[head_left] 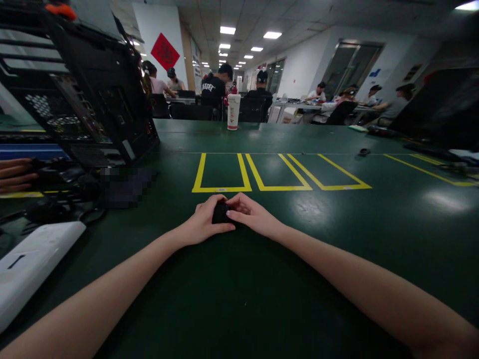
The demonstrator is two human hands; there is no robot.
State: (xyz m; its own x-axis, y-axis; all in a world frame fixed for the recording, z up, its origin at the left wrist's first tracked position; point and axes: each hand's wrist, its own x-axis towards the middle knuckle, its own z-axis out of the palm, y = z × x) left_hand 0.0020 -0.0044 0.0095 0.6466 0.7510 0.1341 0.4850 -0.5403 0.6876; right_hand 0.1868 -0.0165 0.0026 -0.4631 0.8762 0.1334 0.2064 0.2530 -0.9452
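In the head view, the left hand [204, 220] and the right hand [251, 215] hold a small black thing [220, 213] between them. The left hand curls around its left side, and the right hand has its thumb and fingers on the right side. The fingers hide part of it, so I can't tell just what it is, or if it touches the green desk [243, 299].

The black thing is near the middle of the desk, just in front of some yellow lines [284, 188]. Past the lines, near the far edge, stands a white cup [233, 113]. A small dark ring [363, 152] lies off to the right.

On the left are a big black case [118, 107], a white box [41, 252] and some dark wires [56, 204]. Another person's hand [15, 175] is by the wires. Far back, people [213, 89] sit at other desks.
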